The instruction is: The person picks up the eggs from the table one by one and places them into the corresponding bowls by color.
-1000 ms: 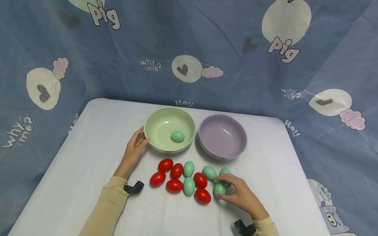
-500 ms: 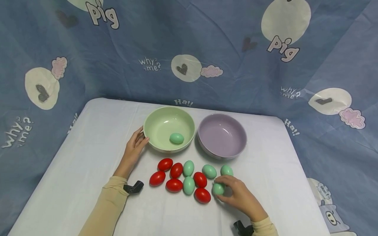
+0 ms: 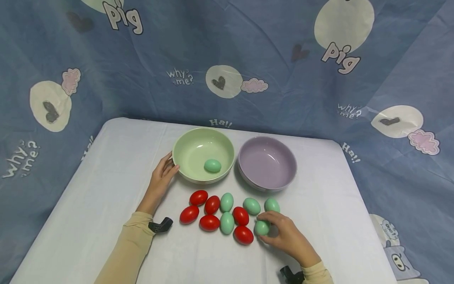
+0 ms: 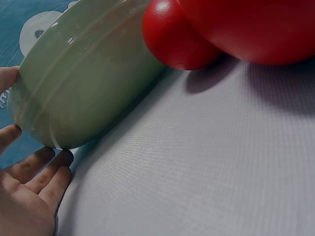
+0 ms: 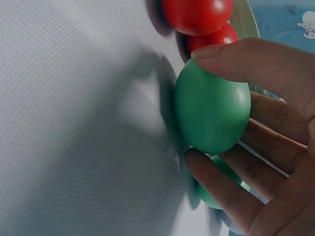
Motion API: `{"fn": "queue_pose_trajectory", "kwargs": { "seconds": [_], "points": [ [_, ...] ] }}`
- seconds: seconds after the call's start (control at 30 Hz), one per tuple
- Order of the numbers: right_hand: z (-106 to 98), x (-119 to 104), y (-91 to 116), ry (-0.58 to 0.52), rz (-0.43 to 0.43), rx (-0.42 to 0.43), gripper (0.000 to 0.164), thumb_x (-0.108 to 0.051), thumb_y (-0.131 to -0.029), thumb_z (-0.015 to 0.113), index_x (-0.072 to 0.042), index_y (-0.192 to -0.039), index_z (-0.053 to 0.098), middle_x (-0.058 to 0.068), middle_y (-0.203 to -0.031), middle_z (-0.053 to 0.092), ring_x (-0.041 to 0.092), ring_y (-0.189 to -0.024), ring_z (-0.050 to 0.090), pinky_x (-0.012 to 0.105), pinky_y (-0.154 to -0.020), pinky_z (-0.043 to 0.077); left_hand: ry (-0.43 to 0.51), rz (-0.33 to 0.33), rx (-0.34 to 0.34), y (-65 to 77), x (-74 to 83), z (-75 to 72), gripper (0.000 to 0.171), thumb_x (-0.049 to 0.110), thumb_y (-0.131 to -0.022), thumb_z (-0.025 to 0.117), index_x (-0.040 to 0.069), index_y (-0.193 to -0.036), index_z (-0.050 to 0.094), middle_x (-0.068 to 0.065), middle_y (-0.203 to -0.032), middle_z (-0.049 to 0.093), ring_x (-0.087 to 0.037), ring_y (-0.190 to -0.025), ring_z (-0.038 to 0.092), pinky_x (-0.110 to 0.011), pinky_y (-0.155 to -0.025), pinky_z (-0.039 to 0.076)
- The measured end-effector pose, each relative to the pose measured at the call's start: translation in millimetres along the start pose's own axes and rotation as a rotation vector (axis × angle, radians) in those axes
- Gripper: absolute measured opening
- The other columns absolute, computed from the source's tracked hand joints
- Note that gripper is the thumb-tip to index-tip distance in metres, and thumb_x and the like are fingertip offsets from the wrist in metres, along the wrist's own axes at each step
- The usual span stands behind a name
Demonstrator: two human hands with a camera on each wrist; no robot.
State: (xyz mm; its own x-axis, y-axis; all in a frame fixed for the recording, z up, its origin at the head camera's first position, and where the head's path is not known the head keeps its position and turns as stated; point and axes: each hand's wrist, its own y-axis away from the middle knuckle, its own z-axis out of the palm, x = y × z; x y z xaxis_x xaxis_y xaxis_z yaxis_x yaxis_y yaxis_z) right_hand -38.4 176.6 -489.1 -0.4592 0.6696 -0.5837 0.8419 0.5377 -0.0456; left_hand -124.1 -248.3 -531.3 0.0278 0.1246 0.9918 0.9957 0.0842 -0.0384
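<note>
Green, smooth-looking egg [image 3: 262, 227] is pinched by R grip [image 3: 288, 236], nearer to person than pale bowl [image 3: 186, 156] and to bowl's right. L grip [image 3: 161, 180], fingers fairly straight, rests against bowl's wall. Weak pinch could let egg slip; careless lift could knock red egg [image 3: 243, 235] beside it, also nearer than bowl. Cloth [image 3: 149, 90] behind bowl reads "Pig", "why me?", "Ha!!"; no brand seen.

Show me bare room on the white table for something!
The white table is bare right of the glossy round purple bowl, left of the left hand, and nearest the person between the beige fabric sleeves. It's crowded in the middle: smooth red oval eggs and mint-green oval eggs cluster, and the right hand pinches a green egg.
</note>
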Motion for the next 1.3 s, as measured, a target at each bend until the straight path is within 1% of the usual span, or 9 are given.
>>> {"fn": "queue_pose_trajectory", "kwargs": {
  "seconds": [0.2,0.4,0.53,0.67,0.77,0.93,1.07,1.2,1.3],
  "points": [
    [-2.7,-0.5,-1.6,-0.010,-0.004,0.004,0.051,-0.010,-0.075,0.091,-0.011,-0.121,0.072,-0.002,-0.121,0.074,0.021,-0.114,0.070,0.041,-0.098,0.061,0.003,-0.010,0.001,0.6,1.6,0.0,0.066,0.029,-0.105,0.061,0.020,-0.163,0.031,-0.016,-0.163,0.041,-0.034,-0.151,0.042,-0.002,-0.105,0.041],
    [-10.5,-3.0,-4.7,-0.077,0.009,-0.001,0.051,-0.010,-0.075,0.091,-0.012,-0.122,0.072,-0.001,-0.122,0.074,0.018,-0.113,0.070,0.036,-0.095,0.063,-0.018,-0.037,0.006,1.3,3.9,0.9,0.068,0.034,-0.105,0.062,0.024,-0.164,0.030,-0.013,-0.164,0.041,-0.031,-0.151,0.042,-0.008,-0.111,0.042],
    [-15.5,-4.5,-8.7,-0.128,-0.019,0.019,0.051,-0.010,-0.074,0.092,-0.011,-0.122,0.073,0.000,-0.121,0.073,0.014,-0.110,0.069,0.036,-0.094,0.063,-0.029,-0.043,0.003,1.8,4.6,0.6,0.068,0.035,-0.105,0.062,0.025,-0.164,0.029,-0.011,-0.164,0.040,-0.029,-0.152,0.042,-0.015,-0.115,0.042],
    [-20.0,-5.9,-14.2,-0.158,-0.060,0.050,0.052,-0.010,-0.074,0.093,-0.010,-0.121,0.073,0.001,-0.122,0.073,0.013,-0.110,0.069,0.033,-0.093,0.063,-0.039,-0.045,-0.001,2.1,4.3,0.6,0.069,0.035,-0.105,0.061,0.025,-0.164,0.028,-0.011,-0.165,0.039,-0.029,-0.152,0.041,-0.018,-0.117,0.041],
    [-22.8,-6.5,-19.3,-0.159,-0.081,0.064,0.051,-0.011,-0.074,0.093,-0.011,-0.121,0.073,0.000,-0.123,0.073,0.014,-0.111,0.069,0.031,-0.093,0.063,-0.034,-0.047,0.001,1.8,4.5,1.0,0.069,0.035,-0.105,0.062,0.025,-0.164,0.028,-0.011,-0.165,0.040,-0.029,-0.152,0.042,-0.018,-0.117,0.041],
    [-27.2,-7.9,-30.1,-0.150,-0.103,0.074,0.051,-0.013,-0.075,0.093,-0.011,-0.122,0.073,0.000,-0.124,0.073,0.017,-0.113,0.070,0.033,-0.095,0.062,-0.022,-0.053,0.001,0.7,4.7,0.6,0.069,0.036,-0.104,0.062,0.026,-0.164,0.029,-0.011,-0.165,0.040,-0.029,-0.152,0.042,-0.021,-0.118,0.041],
    [-30.6,-10.2,-40.6,-0.172,-0.115,0.062,0.051,-0.011,-0.076,0.092,-0.008,-0.123,0.072,0.002,-0.123,0.074,0.016,-0.111,0.070,0.034,-0.095,0.063,-0.023,-0.058,0.001,0.8,5.6,0.3,0.069,0.036,-0.104,0.062,0.027,-0.164,0.029,-0.011,-0.165,0.039,-0.029,-0.152,0.042,-0.026,-0.120,0.041],
    [-34.0,-14.1,-51.5,-0.192,-0.122,0.056,0.051,-0.011,-0.077,0.092,-0.012,-0.124,0.072,0.003,-0.123,0.073,0.014,-0.111,0.069,0.035,-0.095,0.063,-0.025,-0.059,-0.001,1.8,5.8,0.0,0.069,0.034,-0.105,0.061,0.026,-0.165,0.027,-0.012,-0.165,0.039,-0.030,-0.152,0.042,-0.026,-0.120,0.041],
    [-36.9,-18.5,-59.7,-0.199,-0.125,0.054,0.052,-0.011,-0.077,0.092,-0.017,-0.125,0.072,-0.001,-0.124,0.072,0.013,-0.110,0.069,0.034,-0.096,0.062,-0.025,-0.060,-0.001,2.1,5.5,0.2,0.069,0.035,-0.105,0.061,0.027,-0.164,0.027,-0.011,-0.165,0.039,-0.029,-0.152,0.042,-0.030,-0.122,0.040]
  ]
}}
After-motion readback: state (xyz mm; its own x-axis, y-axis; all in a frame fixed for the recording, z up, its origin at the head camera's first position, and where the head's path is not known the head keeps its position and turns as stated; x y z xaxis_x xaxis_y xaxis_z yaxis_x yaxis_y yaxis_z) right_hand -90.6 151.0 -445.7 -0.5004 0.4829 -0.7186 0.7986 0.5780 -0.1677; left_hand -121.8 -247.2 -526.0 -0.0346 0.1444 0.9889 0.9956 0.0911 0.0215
